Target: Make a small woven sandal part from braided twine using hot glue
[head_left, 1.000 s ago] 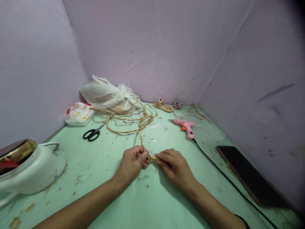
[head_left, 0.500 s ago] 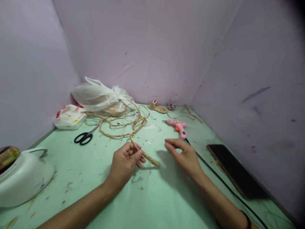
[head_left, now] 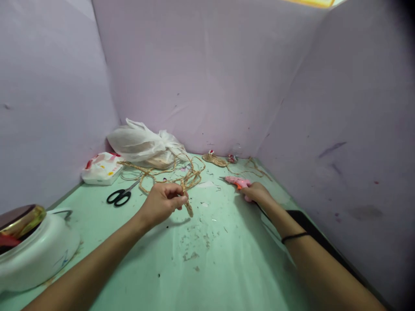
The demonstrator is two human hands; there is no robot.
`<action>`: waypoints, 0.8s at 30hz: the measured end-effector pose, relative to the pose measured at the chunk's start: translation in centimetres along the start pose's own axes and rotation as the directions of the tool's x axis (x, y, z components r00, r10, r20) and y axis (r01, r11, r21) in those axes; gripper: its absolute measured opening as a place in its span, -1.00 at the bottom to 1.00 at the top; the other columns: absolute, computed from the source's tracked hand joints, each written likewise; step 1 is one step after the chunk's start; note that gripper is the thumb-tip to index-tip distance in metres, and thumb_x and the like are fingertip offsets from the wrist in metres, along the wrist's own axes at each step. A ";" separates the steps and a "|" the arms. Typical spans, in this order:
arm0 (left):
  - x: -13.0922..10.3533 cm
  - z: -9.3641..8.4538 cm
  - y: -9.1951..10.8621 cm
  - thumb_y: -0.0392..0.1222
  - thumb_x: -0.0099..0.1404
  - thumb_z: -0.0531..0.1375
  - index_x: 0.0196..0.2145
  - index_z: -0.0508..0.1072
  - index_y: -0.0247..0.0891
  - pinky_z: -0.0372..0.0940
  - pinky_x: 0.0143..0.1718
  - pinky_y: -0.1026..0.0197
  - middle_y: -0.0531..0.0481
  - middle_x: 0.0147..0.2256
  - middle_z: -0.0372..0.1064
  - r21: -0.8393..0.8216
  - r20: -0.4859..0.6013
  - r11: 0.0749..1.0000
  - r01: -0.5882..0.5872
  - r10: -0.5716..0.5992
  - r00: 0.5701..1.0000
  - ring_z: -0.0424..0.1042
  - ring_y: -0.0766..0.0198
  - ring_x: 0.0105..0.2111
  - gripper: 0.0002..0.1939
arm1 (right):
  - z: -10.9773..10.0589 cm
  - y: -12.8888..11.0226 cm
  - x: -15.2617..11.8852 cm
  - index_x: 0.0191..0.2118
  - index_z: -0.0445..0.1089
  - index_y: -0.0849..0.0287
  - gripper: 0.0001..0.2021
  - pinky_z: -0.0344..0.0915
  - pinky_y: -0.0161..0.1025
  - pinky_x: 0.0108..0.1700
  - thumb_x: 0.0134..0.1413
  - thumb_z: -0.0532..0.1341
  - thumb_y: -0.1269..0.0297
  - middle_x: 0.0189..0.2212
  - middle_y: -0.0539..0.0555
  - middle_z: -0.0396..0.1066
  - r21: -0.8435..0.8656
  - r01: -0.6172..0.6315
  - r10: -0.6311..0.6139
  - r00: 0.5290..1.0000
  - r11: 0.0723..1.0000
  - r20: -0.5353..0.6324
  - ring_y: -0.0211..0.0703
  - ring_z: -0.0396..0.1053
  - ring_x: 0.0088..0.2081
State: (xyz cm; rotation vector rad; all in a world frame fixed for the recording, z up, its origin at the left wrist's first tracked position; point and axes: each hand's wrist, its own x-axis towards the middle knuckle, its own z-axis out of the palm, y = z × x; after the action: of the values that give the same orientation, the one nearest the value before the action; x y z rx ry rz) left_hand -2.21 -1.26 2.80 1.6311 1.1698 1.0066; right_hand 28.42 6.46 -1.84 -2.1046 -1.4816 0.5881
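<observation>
Near the middle of the green table, my left hand (head_left: 165,202) pinches a braided straw-coloured cord (head_left: 188,208) close to its end, and the short end hangs below the fingers. The rest of the cord lies in loose loops behind that hand. My right hand (head_left: 257,193) is closed round the handle of a pink glue gun (head_left: 236,181), whose nozzle points left. Part of the handle is hidden by the fingers. Black-handled scissors (head_left: 119,198) lie to the left of my left hand.
A white plastic bag (head_left: 142,144) and a tissue pack (head_left: 103,168) stand at the back left. At the back is a braided sole-shaped piece (head_left: 214,159) beside small red-and-white items (head_left: 232,158). A white bowl-like container (head_left: 48,250) sits left. My right forearm partly covers a dark phone (head_left: 301,220).
My right hand has reached forward and closed on the glue gun's handle. My left hand has shifted slightly left with the cord, whose end now hangs down more. The view has tilted up.
</observation>
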 end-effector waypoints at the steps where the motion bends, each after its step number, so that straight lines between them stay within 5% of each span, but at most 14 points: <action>1: 0.0 -0.3 0.0 -0.19 -0.05 0.19 -0.57 0.41 -0.35 0.12 -0.58 0.36 0.08 -0.62 0.28 0.020 0.035 1.000 -0.011 0.010 0.999 0.23 0.42 -0.61 -0.85 | 0.1 -0.2 -0.2 -0.70 0.26 0.14 -0.86 0.20 -0.28 -0.59 -0.30 0.24 0.36 -0.79 -0.02 0.17 0.075 -0.016 0.016 1.000 0.997 0.005 -0.15 0.29 -0.61; 7: -0.3 -0.2 -0.4 -0.14 -0.01 0.17 -0.54 0.41 -0.36 0.06 -0.56 0.35 0.10 -0.63 0.20 0.045 0.215 0.999 -0.001 -0.009 0.977 0.13 0.44 -0.61 -0.81 | 0.3 -0.1 -6.2 -0.40 0.26 0.14 -0.86 0.34 -0.29 -0.45 -0.15 0.20 0.25 -0.55 -0.01 0.26 0.479 -0.021 0.001 0.999 0.877 0.044 -0.26 0.25 -0.52; 10: -0.5 0.7 -0.5 -0.09 0.04 0.14 -0.54 0.38 -0.35 0.13 -0.54 0.34 0.04 -0.58 0.27 0.054 0.259 0.998 0.015 -0.028 0.966 0.20 0.41 -0.59 -0.77 | -0.1 -0.2 -10.0 -0.22 0.30 0.17 -0.67 0.23 -0.35 -0.51 -0.15 0.27 0.19 -0.25 0.10 0.37 0.685 0.063 -0.168 0.982 0.726 0.087 -0.31 0.21 -0.48; 13: -0.8 1.4 -0.3 -0.09 0.06 0.11 -0.58 0.33 -0.34 0.15 -0.56 0.35 -0.02 -0.49 0.32 0.062 0.237 0.997 -0.043 0.027 0.971 0.21 0.42 -0.58 -0.76 | -0.7 -0.4 -11.9 -0.18 0.31 0.19 -0.63 0.18 -0.34 -0.49 -0.12 0.28 0.13 -0.19 0.16 0.39 0.784 0.081 -0.316 0.936 0.615 0.152 -0.32 0.20 -0.48; 18: -1.0 1.3 -0.5 -0.14 0.15 0.07 -0.54 0.28 -0.31 0.22 -0.56 0.35 -0.07 -0.30 0.32 0.087 0.213 0.987 -0.137 0.116 0.970 0.22 0.46 -0.58 -0.80 | -1.4 -0.1 -12.4 -0.29 0.37 0.19 -0.70 0.14 -0.33 -0.50 -0.11 0.29 0.10 -0.33 0.11 0.43 0.733 0.153 -0.423 0.884 0.663 0.198 -0.34 0.16 -0.54; 24: -0.8 1.1 -1.3 -0.20 0.26 -0.03 -0.44 0.30 -0.28 0.21 -0.46 0.32 0.04 -0.48 0.24 0.363 0.133 0.895 -0.260 0.226 0.965 0.22 0.37 -0.50 -0.81 | -1.6 -0.5 -12.7 -0.26 0.39 0.20 -0.70 0.21 -0.30 -0.48 -0.05 0.26 0.08 -0.29 0.14 0.44 0.645 0.213 -0.481 0.834 0.734 0.271 -0.25 0.25 -0.46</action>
State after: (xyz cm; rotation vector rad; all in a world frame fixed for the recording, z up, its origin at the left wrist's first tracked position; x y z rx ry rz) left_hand -1.72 -1.96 1.20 2.1510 1.1711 0.8859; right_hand 25.00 -5.67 0.50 -1.2000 -1.5938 1.2285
